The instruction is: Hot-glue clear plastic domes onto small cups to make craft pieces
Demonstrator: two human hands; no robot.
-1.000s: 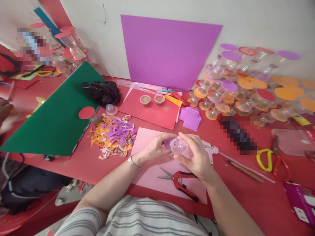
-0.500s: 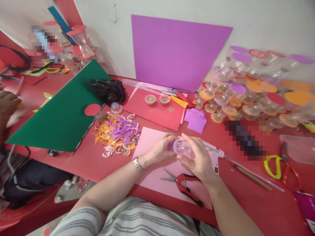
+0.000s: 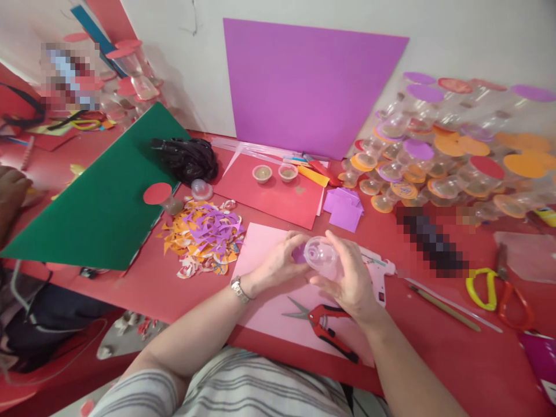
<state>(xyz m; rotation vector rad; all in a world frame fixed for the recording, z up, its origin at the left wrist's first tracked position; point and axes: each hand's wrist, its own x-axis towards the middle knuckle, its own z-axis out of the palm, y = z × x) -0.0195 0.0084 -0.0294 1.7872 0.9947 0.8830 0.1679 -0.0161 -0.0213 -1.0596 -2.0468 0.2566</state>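
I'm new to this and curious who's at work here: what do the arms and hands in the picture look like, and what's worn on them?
Both the left hand and right hand are bare, without gloves. The left wrist wears a metallic linked band. A white, grey-striped sleeve covers the upper left arm.

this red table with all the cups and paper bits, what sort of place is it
Probably a craft workspace, though a classroom or small workshop can't be ruled out: colored paper scraps are heaped on the red table, near a glue gun and red-handled snips.
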